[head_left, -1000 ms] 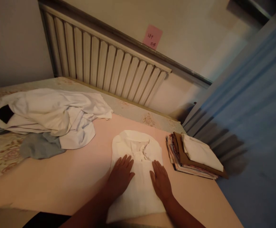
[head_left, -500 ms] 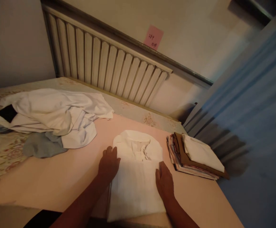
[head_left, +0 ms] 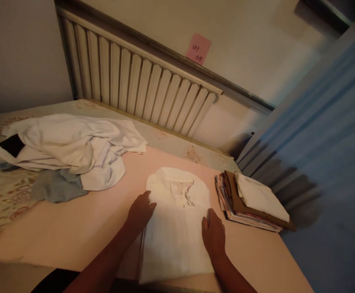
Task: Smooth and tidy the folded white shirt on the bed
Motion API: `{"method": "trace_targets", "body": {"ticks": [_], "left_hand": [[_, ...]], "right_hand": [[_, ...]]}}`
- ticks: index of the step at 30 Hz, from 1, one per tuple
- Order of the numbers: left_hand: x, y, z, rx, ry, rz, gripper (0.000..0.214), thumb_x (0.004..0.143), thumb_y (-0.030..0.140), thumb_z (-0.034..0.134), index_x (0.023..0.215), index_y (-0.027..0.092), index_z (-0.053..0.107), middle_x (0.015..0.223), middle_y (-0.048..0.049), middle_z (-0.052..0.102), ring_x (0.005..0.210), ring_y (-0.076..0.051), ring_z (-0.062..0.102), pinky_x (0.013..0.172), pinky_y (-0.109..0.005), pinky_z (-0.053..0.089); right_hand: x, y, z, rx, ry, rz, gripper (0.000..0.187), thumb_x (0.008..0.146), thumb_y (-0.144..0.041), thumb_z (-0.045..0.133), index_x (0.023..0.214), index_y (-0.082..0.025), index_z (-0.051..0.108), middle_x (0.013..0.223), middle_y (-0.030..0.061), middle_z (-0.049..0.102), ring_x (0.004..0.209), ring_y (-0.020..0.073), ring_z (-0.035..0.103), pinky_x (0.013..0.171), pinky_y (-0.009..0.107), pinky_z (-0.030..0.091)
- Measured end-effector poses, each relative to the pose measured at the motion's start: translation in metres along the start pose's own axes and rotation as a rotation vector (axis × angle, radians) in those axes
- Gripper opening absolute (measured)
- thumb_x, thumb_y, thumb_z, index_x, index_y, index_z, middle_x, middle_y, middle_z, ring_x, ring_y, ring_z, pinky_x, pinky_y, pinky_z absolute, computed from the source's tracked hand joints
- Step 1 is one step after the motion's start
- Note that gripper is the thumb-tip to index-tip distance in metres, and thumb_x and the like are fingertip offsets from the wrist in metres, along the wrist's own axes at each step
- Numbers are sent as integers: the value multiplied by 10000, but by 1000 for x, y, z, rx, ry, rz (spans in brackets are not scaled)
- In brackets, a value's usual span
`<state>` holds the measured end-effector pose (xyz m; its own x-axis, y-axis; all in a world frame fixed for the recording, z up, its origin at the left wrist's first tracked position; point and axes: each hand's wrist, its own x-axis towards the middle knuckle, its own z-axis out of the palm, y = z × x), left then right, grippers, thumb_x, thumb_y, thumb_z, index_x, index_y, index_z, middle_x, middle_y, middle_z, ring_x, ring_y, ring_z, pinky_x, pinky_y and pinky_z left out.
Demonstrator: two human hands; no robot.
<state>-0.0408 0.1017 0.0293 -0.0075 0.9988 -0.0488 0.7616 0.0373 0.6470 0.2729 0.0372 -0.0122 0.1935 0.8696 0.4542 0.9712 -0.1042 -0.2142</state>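
A folded white collared shirt (head_left: 175,228) lies collar-up on the pink sheet (head_left: 88,228) in front of me. At the shirt's left edge sits my left hand (head_left: 140,212), fingers curled against the fabric's side. My right hand (head_left: 214,237) presses on the shirt's right edge, fingers together and bent at the border. Whether either hand grips the cloth or only pushes it is unclear.
A heap of white garments (head_left: 70,144) with a grey one (head_left: 57,186) lies at the left. A stack of folded clothes (head_left: 252,201) sits to the right. A slatted headboard (head_left: 134,79), a wall with a pink note (head_left: 198,49) and a blue curtain (head_left: 326,134) surround the bed.
Both hands slid outward from the shirt's middle to its left and right edges, and their fingers went from flat and spread to curled along the sides.
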Motion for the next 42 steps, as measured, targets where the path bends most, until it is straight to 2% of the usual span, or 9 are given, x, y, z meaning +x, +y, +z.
{"method": "trace_targets", "body": {"ticks": [4, 11, 17, 22, 25, 27, 31, 36, 42], "left_hand": [[2, 1, 2, -91, 53, -1, 553, 797, 250, 540, 1334, 134, 487, 1070, -95, 663, 1028, -230, 612, 881, -337, 466], [4, 6, -13, -261, -137, -108, 658, 799, 294, 571, 1420, 135, 422, 1091, -80, 676, 1029, -225, 638, 815, -300, 495], [6, 3, -12, -116, -67, -21, 626, 808, 186, 523, 1422, 144, 412, 1268, -105, 635, 1166, -229, 589, 981, -328, 443], [9, -9, -14, 54, -10, 6, 547, 869, 188, 451, 1414, 162, 410, 1255, -131, 617, 1163, -250, 580, 958, -373, 446], [7, -10, -22, 135, -9, 26, 478, 891, 194, 426, 1368, 160, 443, 1187, -138, 618, 1103, -256, 590, 893, -379, 463], [3, -6, -28, 223, 15, 41, 409, 891, 190, 431, 1294, 158, 498, 1127, -139, 618, 1062, -274, 586, 843, -387, 470], [-4, 7, -32, 383, 177, 137, 354, 881, 142, 430, 1210, 124, 558, 1048, -161, 621, 1037, -317, 559, 835, -439, 465], [-15, 21, 6, 316, 372, 418, 415, 918, 136, 373, 1298, 79, 529, 1329, -208, 556, 1326, -334, 415, 1089, -506, 334], [-43, 38, 67, 156, 173, 745, 473, 962, 276, 370, 1422, 185, 431, 1471, -105, 485, 1374, -236, 417, 1127, -442, 344]], "right_hand": [[0, 0, 0, 7, 9, -6, 452, 920, -339, 393, 1289, -106, 512, 1194, 197, 629, 1088, 316, 576, 930, 439, 419], [-2, -2, -6, 51, 40, 78, 461, 884, -307, 402, 1276, -102, 535, 1173, 190, 644, 1047, 323, 584, 906, 439, 435], [-12, -2, -5, 73, 70, 160, 473, 845, -292, 414, 1246, -101, 580, 1157, 187, 658, 1056, 328, 603, 890, 433, 457], [-35, -3, -11, 155, 2, 123, 453, 827, -270, 449, 1242, -149, 583, 1093, 143, 688, 947, 284, 666, 833, 396, 517], [-44, -10, -25, 117, -28, -8, 440, 855, -298, 466, 1262, -167, 571, 1217, 155, 643, 1085, 309, 623, 916, 440, 505], [-44, -19, -33, 82, -13, -152, 452, 897, -347, 468, 1314, -188, 537, 1397, 154, 524, 1246, 333, 523, 1002, 493, 457], [-38, -35, -31, 62, -38, -345, 506, 956, -376, 446, 1430, -200, 423, 1535, 130, 365, 1391, 308, 380, 1089, 512, 395], [-39, -40, -10, -23, -150, -465, 516, 963, -341, 457, 1462, -222, 399, 1531, 97, 384, 1425, 294, 328, 1141, 533, 336], [-45, -41, -11, 42, -151, -423, 500, 952, -356, 476, 1432, -219, 454, 1515, 90, 409, 1414, 283, 352, 1143, 530, 335]]}}
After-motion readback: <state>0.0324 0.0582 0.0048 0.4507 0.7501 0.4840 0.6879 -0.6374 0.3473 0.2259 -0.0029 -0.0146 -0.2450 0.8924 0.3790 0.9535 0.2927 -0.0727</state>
